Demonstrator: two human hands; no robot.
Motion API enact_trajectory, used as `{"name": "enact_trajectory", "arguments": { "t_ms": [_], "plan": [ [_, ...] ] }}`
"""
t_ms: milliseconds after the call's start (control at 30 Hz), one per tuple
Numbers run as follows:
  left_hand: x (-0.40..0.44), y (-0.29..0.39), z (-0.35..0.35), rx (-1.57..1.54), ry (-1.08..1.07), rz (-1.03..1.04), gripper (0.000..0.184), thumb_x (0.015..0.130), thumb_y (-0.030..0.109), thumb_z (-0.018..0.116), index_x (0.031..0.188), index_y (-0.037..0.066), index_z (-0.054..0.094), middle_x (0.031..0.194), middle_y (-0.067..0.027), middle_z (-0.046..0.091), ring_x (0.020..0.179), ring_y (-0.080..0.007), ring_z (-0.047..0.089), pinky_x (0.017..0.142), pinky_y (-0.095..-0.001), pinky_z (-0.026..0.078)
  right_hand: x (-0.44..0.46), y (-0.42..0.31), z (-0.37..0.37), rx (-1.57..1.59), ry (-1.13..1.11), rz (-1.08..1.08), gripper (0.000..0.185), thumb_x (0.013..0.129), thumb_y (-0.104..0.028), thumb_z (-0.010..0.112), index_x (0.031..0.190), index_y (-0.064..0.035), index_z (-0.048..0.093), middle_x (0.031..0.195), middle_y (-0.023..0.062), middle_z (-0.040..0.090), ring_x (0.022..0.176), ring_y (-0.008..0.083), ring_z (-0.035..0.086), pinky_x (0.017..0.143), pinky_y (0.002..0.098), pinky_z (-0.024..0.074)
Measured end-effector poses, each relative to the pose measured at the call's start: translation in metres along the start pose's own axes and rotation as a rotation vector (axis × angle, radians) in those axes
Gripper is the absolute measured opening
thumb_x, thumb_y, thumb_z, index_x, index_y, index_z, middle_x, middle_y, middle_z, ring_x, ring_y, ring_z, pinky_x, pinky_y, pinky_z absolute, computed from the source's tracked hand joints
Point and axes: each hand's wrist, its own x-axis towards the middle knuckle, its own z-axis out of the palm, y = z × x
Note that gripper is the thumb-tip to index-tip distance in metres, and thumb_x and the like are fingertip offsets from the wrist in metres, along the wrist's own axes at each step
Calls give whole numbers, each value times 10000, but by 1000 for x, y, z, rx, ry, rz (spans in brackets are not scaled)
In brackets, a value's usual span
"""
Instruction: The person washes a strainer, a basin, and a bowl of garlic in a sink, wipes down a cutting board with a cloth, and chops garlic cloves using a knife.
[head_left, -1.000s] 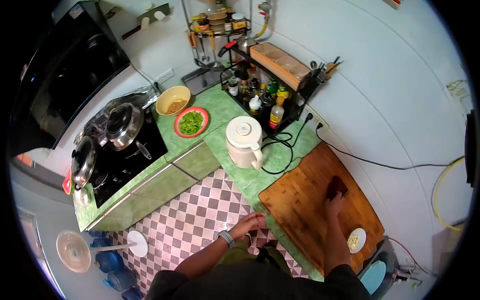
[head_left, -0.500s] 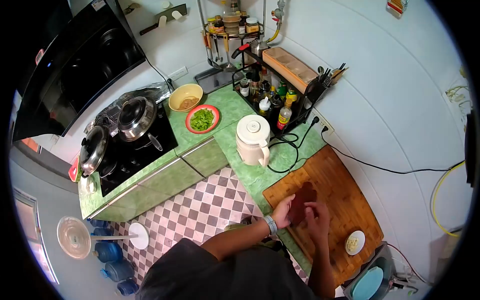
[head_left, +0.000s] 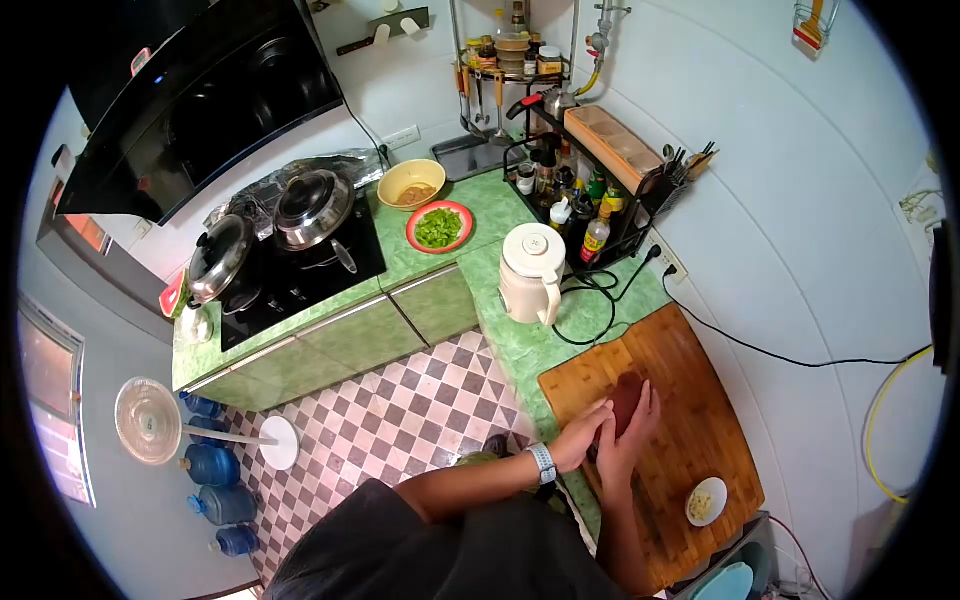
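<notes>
In the head view, a dark reddish-brown, rounded thing (head_left: 627, 396) is held up over the wooden cutting board (head_left: 690, 400); I cannot make out its kind. My left hand (head_left: 583, 437), with a pale band at the wrist, is closed on its near left side. Around its right side wraps my right hand (head_left: 632, 428), closed as well, with the two hands touching. The lower part of the thing is hidden by my fingers. A small white dish (head_left: 707, 502) of pale chopped bits stands on the board's near right part.
A cream kettle (head_left: 531, 275) stands beyond the board, its black cord (head_left: 600, 320) looping beside it. Behind are a bottle rack (head_left: 600, 190), a plate of chopped greens (head_left: 439, 227) and a yellow bowl (head_left: 411, 184). Lidded pots (head_left: 313, 208) sit on the stove at left.
The reddish-brown thing has turned from a broad, flat look to a narrower, rounded one. My right hand has moved from its near face to wrap its right side. The camera view has shifted.
</notes>
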Motion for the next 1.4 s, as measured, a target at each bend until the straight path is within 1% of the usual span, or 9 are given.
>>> {"name": "enact_trajectory", "arguments": {
  "t_ms": [333, 467, 567, 667, 900, 1067, 1133, 1233, 1400],
  "plan": [
    [-28, 41, -86, 1040, -304, 266, 361, 1023, 185, 547, 1370, 92, 577, 1200, -86, 615, 968, -128, 593, 840, -276, 504, 0, 66, -17, 232, -191, 237, 413, 945, -74, 565, 1349, 3, 533, 1264, 215, 603, 1183, 372, 574, 1030, 419, 428],
    [-71, 76, -175, 590, -9, -124, 337, 1048, 170, 530, 1380, 131, 570, 1250, 5, 624, 1127, -97, 604, 893, -256, 516, 37, 86, -55, -629, -121, 106, 479, 925, -30, 601, 1397, -13, 516, 1336, 231, 554, 1267, 356, 521, 1063, 417, 411],
    [-92, 91, -277, 554, 171, -117, 310, 1039, 178, 548, 1333, 90, 591, 1208, -3, 654, 1098, -103, 622, 892, -272, 520, 37, 138, -68, -671, -159, -43, 507, 936, -17, 603, 1429, -15, 483, 1345, 211, 561, 1256, 324, 547, 1068, 399, 413],
    [-127, 116, -359, 391, 397, -61, 305, 1003, 176, 583, 1295, 94, 618, 1144, -12, 678, 1057, -133, 639, 895, -323, 532, 76, 42, -56, 320, -382, 390, 517, 948, -24, 607, 1442, -6, 458, 1370, 177, 561, 1260, 283, 560, 1077, 373, 412],
    [-205, 125, -546, 159, 900, -139, 314, 990, 217, 527, 1245, 69, 636, 1071, -67, 695, 970, -181, 664, 801, -325, 541, 221, -191, 91, 505, 297, -228, 362, 980, -4, 520, 1334, 71, 509, 1325, 203, 577, 1242, 300, 569, 1075, 406, 447],
    [-257, 115, -609, -97, 1033, -111, 344, 989, 222, 509, 1253, 34, 623, 1045, -104, 708, 890, -232, 692, 731, -340, 572, 379, -313, 352, 454, 581, -351, 327, 944, -7, 516, 1262, 17, 588, 1213, 149, 656, 1103, 244, 628, 972, 359, 467],
    [-272, 143, -592, -145, 1010, -131, 332, 960, 198, 557, 1259, 65, 613, 1078, -108, 704, 956, -242, 688, 775, -382, 575, 405, -312, 511, 346, 3, -382, 327, 947, -107, 551, 1253, -13, 620, 1156, 115, 688, 1014, 210, 645, 904, 346, 491],
    [-288, 165, -589, -132, 1062, -114, 378, 939, 192, 576, 1291, 55, 591, 1177, -130, 678, 1048, -279, 675, 844, -410, 565, 315, -308, 648, 459, -1776, -589, 355, 952, -258, 604, 1239, -59, 669, 1070, 63, 737, 882, 159, 672, 802, 328, 528],
    [-298, 176, -597, -149, 1168, -134, 430, 933, 213, 556, 1331, 51, 571, 1236, -161, 655, 1123, -294, 644, 889, -418, 543, 217, -315, 628, 565, -1589, -114, 315, 921, -187, 641, 1221, -102, 694, 1127, 83, 725, 1029, 164, 682, 899, 311, 524]
  ]
}}
